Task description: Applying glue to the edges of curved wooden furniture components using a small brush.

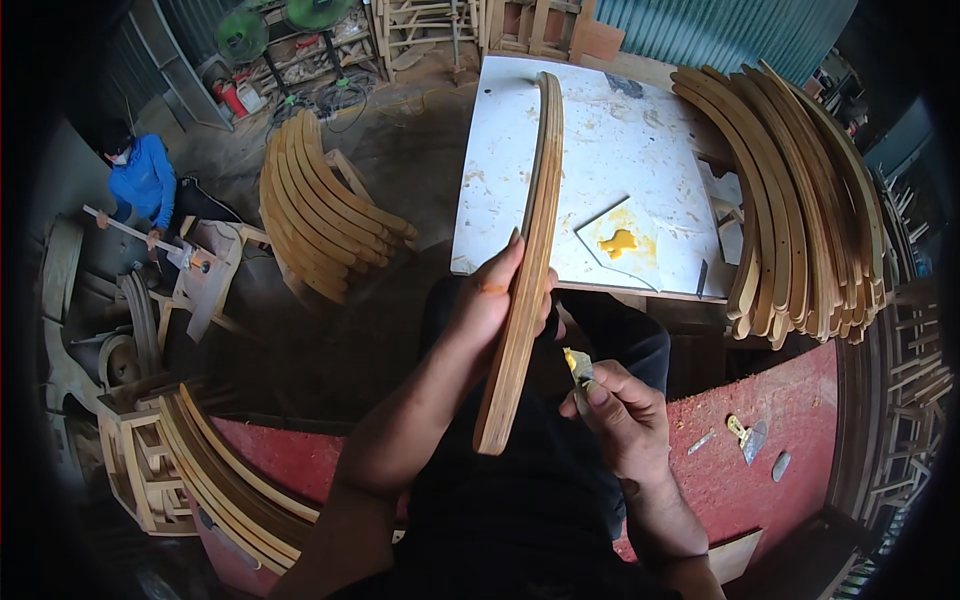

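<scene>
My left hand (490,300) grips a long curved wooden slat (530,250) near its lower third, holding it on edge so it runs from my lap up over the white board. My right hand (615,410) holds a small putty knife (578,368) with yellow filler on its blade, its tip just right of the slat's lower part. A blob of yellow filler (618,242) lies on a small clear sheet on the white board (500,160).
A stack of curved slats (800,200) lies at the right, another (320,210) at the left, more (230,470) at lower left. A red surface (760,480) carries a second putty knife (745,435). A person in blue (145,185) works at far left.
</scene>
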`<state>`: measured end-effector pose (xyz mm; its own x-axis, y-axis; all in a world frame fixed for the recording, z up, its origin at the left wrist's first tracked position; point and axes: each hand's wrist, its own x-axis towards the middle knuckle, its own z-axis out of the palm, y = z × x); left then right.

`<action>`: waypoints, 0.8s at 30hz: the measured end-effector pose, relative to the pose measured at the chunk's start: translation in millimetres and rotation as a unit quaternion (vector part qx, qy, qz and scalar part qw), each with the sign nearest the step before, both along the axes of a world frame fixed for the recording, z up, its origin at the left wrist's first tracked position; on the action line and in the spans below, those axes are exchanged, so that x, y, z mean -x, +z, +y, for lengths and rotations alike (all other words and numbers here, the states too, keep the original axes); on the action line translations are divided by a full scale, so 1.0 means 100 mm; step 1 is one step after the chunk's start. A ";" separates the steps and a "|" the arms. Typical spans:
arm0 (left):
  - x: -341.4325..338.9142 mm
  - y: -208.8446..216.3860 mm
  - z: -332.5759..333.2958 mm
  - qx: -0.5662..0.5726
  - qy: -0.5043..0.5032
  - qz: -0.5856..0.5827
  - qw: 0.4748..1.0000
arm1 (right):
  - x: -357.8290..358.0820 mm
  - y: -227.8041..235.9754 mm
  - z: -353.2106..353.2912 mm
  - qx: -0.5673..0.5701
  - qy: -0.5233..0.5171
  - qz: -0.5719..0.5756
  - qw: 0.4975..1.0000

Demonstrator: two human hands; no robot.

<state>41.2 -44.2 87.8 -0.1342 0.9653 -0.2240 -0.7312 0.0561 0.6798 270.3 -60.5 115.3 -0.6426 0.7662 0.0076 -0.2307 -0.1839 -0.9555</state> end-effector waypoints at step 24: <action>-0.20 -0.16 -0.60 0.050 -0.001 0.064 0.997 | 0.49 -0.32 0.27 -0.316 -0.080 -0.127 0.937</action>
